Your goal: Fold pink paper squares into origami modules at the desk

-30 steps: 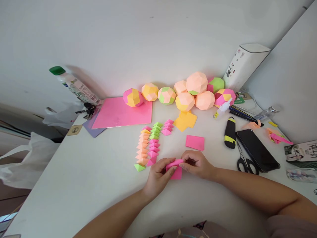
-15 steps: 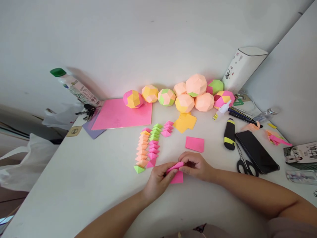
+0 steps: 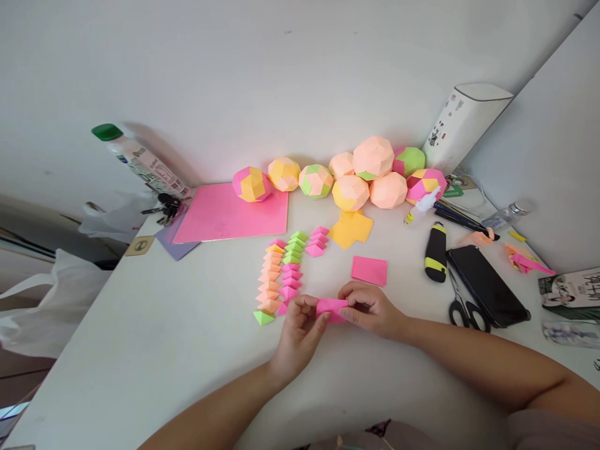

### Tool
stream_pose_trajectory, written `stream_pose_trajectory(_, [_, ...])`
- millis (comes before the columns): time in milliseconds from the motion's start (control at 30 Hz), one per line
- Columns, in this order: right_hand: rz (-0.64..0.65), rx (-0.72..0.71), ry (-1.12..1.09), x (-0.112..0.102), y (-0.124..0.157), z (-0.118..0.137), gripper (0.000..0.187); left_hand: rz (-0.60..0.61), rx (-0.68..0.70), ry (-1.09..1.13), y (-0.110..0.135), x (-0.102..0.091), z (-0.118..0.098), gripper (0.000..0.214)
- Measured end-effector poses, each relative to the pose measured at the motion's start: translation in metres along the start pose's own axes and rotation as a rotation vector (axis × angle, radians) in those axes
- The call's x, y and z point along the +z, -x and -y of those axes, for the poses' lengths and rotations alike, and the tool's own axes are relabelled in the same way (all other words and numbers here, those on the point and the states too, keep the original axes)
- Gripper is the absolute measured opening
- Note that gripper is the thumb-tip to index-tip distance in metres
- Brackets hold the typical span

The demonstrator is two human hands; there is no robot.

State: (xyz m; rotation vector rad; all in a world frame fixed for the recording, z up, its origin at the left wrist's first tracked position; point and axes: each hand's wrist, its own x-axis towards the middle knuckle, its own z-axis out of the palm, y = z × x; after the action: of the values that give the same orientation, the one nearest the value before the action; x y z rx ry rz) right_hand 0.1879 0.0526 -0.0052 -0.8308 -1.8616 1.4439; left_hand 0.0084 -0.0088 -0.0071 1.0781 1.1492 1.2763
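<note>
Both my hands pinch a small pink paper piece (image 3: pixel 330 309), folded flat, just above the white table (image 3: pixel 154 325). My left hand (image 3: pixel 300 334) grips its left end with thumb and fingers closed. My right hand (image 3: pixel 372 309) pinches its right end. Just left of my hands lie rows of small folded paper units (image 3: pixel 281 275) in pink, peach and green. A pink paper square (image 3: pixel 369 270) lies flat a little beyond my right hand.
Several paper polyhedron balls (image 3: pixel 356 175) line the wall. A large pink sheet (image 3: pixel 229 212), yellow papers (image 3: pixel 351 228), a bottle (image 3: pixel 135 159) and keys (image 3: pixel 164 207) sit at the back. At right: a utility knife (image 3: pixel 435 253), scissors (image 3: pixel 462 306), a black phone (image 3: pixel 487 284), pens (image 3: pixel 457 215).
The pink piece has been folded over: its lower flap no longer hangs down and it is now a narrow strip held between both hands, slightly higher.
</note>
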Motion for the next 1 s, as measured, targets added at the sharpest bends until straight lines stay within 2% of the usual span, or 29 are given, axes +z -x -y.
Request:
stream_pose_trajectory(133, [0.043, -0.048, 0.022, -0.001, -0.001, 0.001, 0.029, 0.082, 0.118, -0.186, 0.001, -0.005, 0.003, 0.010])
stream_pose_trajectory(333, [0.070, -0.094, 0.030, -0.001, -0.001, -0.002, 0.028, 0.136, 0.251, -0.310, 0.001, -0.011, 0.008, 0.033])
stream_pose_trajectory(433, [0.049, -0.128, 0.036, -0.001, -0.001, -0.003, 0.027, 0.153, 0.246, -0.317, 0.000, -0.011, 0.008, 0.037])
stream_pose_trajectory(667, [-0.009, -0.195, -0.010, 0.001, 0.000, -0.004, 0.018, 0.173, 0.191, -0.351, -0.003, -0.010, 0.003, 0.028])
stream_pose_trajectory(800, [-0.022, -0.166, -0.055, 0.002, 0.001, -0.002, 0.014, 0.200, 0.137, -0.376, -0.004, -0.009, -0.003, 0.021])
stream_pose_trajectory(1000, [0.003, 0.029, -0.200, 0.002, 0.002, -0.002, 0.020, 0.213, 0.148, -0.373, -0.004, -0.011, -0.002, 0.021])
